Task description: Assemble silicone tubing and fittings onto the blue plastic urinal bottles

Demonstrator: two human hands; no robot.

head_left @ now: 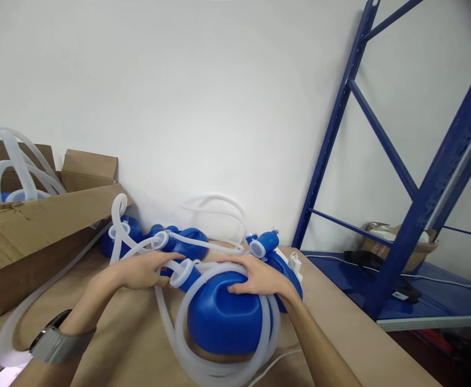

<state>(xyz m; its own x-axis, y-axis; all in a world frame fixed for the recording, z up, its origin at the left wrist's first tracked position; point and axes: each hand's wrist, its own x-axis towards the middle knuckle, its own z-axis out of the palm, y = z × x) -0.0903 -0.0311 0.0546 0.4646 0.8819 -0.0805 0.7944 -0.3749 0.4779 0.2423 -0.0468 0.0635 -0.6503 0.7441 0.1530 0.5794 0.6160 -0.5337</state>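
Observation:
In front of me a blue plastic bottle (225, 322) lies on its side on the table, with a translucent white hose (183, 333) looped around it in a coil. The bottle's neck, with a white cap (182, 273), points left toward me. My left hand (149, 270) is beside the cap, its fingers and thumb curled around the hose where it leaves the cap. My right hand (255, 275) rests over the top right of the bottle. Its fingers lie over the coil, and the thumb presses on the blue handle recess. Part of that grip is hidden.
Behind are more blue bottles (191, 244) with hoses along the white wall. At left stands an open cardboard box (54, 215) holding hoses. A blue metal rack (400, 252) rises at right, with a carton (413, 255) on its shelf. A thin white cable (276, 361) crosses the table.

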